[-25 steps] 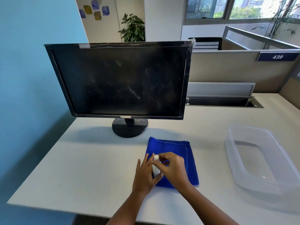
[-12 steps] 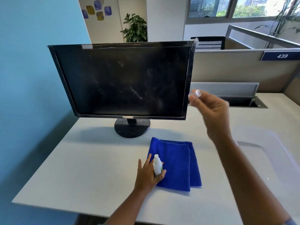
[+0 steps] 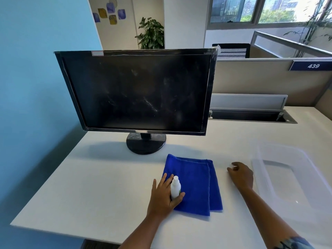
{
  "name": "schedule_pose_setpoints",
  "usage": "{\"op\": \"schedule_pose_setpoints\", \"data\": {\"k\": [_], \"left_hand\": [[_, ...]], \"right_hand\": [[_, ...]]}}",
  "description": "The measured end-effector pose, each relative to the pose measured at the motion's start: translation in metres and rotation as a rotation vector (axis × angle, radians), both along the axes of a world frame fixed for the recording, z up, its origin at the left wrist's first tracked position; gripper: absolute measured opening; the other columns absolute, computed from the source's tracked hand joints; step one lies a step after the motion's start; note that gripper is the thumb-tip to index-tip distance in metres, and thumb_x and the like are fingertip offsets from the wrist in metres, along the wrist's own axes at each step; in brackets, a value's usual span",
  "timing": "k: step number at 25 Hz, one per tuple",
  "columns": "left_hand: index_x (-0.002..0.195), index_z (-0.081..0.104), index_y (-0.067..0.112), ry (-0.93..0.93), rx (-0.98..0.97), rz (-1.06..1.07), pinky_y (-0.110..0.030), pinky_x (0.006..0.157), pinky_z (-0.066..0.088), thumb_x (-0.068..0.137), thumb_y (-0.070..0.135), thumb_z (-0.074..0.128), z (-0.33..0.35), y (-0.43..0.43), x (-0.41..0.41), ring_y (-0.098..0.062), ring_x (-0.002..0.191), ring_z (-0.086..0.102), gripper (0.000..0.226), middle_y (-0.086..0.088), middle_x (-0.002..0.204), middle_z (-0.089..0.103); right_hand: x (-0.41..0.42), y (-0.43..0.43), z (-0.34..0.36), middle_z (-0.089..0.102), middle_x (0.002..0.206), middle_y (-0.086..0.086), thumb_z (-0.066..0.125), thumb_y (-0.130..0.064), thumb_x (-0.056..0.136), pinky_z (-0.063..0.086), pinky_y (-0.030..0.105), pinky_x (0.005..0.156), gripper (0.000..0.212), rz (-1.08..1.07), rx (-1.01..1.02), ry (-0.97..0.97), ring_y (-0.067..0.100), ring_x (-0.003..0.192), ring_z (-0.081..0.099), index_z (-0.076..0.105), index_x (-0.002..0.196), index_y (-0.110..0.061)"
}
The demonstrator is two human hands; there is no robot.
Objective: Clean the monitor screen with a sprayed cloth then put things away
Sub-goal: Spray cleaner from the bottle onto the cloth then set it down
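A black monitor (image 3: pixel 140 92) with a smeared, dusty screen stands at the back of the white desk (image 3: pixel 100 191). In front of it lies a folded blue cloth (image 3: pixel 195 184). My left hand (image 3: pixel 165 196) grips a small white spray bottle (image 3: pixel 175 187), uncapped, upright at the cloth's left edge. My right hand (image 3: pixel 240 175) is down on the desk to the right of the cloth, fingertips pinching a small clear cap (image 3: pixel 231 167) against the surface.
A clear plastic bin (image 3: pixel 294 178) sits on the desk at the right, close to my right hand. A cable tray slot (image 3: pixel 251 117) opens behind it along the partition. A blue wall borders the desk's left side.
My right hand pulled the cap off the bottle, swung it up to the right, then brought it down to the desk beside the cloth. My left hand kept hold of the bottle.
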State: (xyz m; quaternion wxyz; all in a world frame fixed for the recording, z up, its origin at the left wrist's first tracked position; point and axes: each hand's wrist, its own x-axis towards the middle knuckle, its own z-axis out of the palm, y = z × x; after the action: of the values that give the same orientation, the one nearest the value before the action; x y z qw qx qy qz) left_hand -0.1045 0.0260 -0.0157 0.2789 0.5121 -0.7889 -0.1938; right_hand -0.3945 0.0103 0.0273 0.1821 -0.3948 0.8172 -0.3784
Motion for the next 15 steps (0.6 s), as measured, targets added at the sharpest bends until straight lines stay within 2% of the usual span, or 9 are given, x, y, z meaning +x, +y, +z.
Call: {"op": "schedule_pose_setpoints", "data": {"k": [4,7,8,10,11,12,13,15], "left_hand": [[0.13,0.05,0.016,0.001,-0.007,0.007,-0.047,0.116,0.011,0.082,0.069,0.039,-0.001,-0.002,-0.001,-0.013,0.141,0.022,0.072,0.004,0.143,0.045],[0.131,0.05,0.016,0.006,-0.003,0.006,-0.048,0.116,0.011,0.082,0.069,0.039,-0.001,-0.002,-0.001,-0.013,0.141,0.022,0.072,0.004,0.143,0.044],[0.131,0.05,0.016,0.007,-0.003,0.006,-0.048,0.116,0.011,0.082,0.069,0.039,-0.001,-0.001,-0.001,-0.013,0.141,0.022,0.072,0.005,0.143,0.044],[0.13,0.051,0.016,0.012,0.001,0.009,-0.048,0.116,0.01,0.082,0.069,0.038,0.0,-0.001,-0.001,-0.013,0.141,0.022,0.073,0.005,0.143,0.044],[0.13,0.051,0.016,0.016,0.005,0.013,-0.047,0.116,0.01,0.082,0.07,0.037,0.001,-0.001,-0.001,-0.012,0.141,0.022,0.074,0.005,0.143,0.045],[0.13,0.051,0.016,0.02,0.009,0.015,-0.046,0.116,0.009,0.081,0.071,0.036,0.002,-0.001,-0.001,-0.013,0.14,0.023,0.075,0.005,0.143,0.045],[0.13,0.05,0.015,0.023,0.013,0.011,-0.047,0.115,0.009,0.081,0.071,0.036,0.004,-0.001,-0.001,-0.014,0.14,0.024,0.076,0.004,0.142,0.046],[0.131,0.05,0.016,-0.003,0.002,-0.01,-0.051,0.114,0.013,0.083,0.067,0.037,0.007,0.0,0.0,-0.02,0.138,0.03,0.072,0.0,0.141,0.048]], "right_hand": [[-0.009,-0.004,-0.008,0.066,0.114,0.021,0.066,-0.012,0.086,0.045,0.038,0.092,0.034,-0.004,0.01,0.027,0.034,0.104,0.06,0.061,0.118,-0.001],[-0.007,-0.002,-0.005,0.057,0.125,0.023,0.069,-0.015,0.084,0.043,0.043,0.097,0.05,0.021,0.004,0.016,0.037,0.11,0.056,0.052,0.129,-0.002],[-0.002,0.001,-0.001,0.055,0.126,0.023,0.071,-0.018,0.083,0.046,0.044,0.093,0.057,-0.001,-0.036,0.018,0.037,0.107,0.057,0.048,0.133,-0.003],[0.019,0.008,0.016,0.058,0.116,0.018,0.072,-0.027,0.081,0.052,0.037,0.076,0.06,-0.016,-0.218,0.04,0.029,0.092,0.06,0.048,0.133,-0.009],[0.036,0.015,0.026,0.061,0.108,0.011,0.073,-0.032,0.08,0.051,0.029,0.069,0.057,0.068,-0.317,0.016,0.021,0.085,0.06,0.051,0.13,-0.013],[0.055,0.023,0.035,0.062,0.104,0.002,0.072,-0.038,0.079,0.05,0.022,0.066,0.056,0.239,-0.385,-0.048,0.013,0.084,0.06,0.053,0.128,-0.019],[0.077,0.032,0.041,0.062,0.106,-0.008,0.071,-0.045,0.077,0.05,0.017,0.069,0.057,0.463,-0.384,-0.122,0.007,0.089,0.06,0.053,0.127,-0.024],[0.117,0.047,0.041,0.056,0.121,-0.02,0.068,-0.055,0.076,0.047,0.011,0.084,0.065,0.867,-0.215,-0.159,-0.002,0.108,0.054,0.048,0.133,-0.03]]}}
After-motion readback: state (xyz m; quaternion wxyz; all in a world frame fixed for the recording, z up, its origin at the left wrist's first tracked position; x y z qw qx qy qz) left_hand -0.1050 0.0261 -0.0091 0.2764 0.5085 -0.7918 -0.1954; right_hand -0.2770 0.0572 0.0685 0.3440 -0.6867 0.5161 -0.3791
